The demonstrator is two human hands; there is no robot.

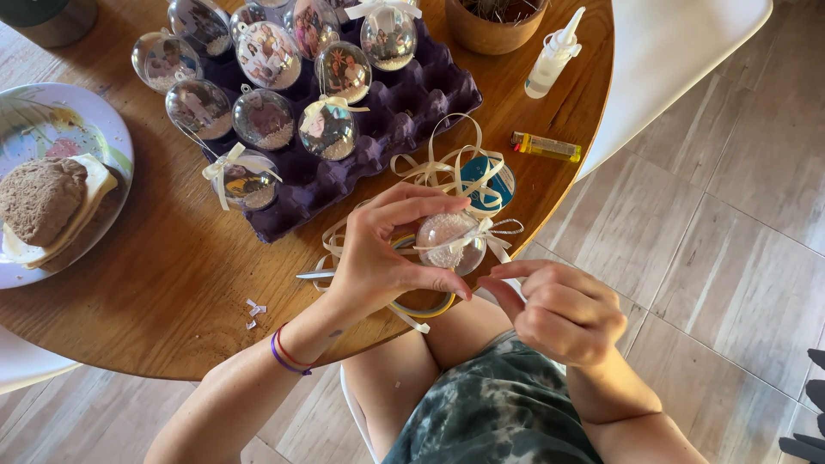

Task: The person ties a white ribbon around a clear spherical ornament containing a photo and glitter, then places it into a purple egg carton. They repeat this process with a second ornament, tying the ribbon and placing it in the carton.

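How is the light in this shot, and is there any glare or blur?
Head view: warm daylight, soft shadows on the wooden table; bright glare spots on the clear ornaments in the purple egg tray; the white chair is nearly washed out; both hands look sharp, no obvious motion blur.

Clear egg-shaped ornament (449,241), white glitter inside, cream ribbon bow on top, held above the table edge.
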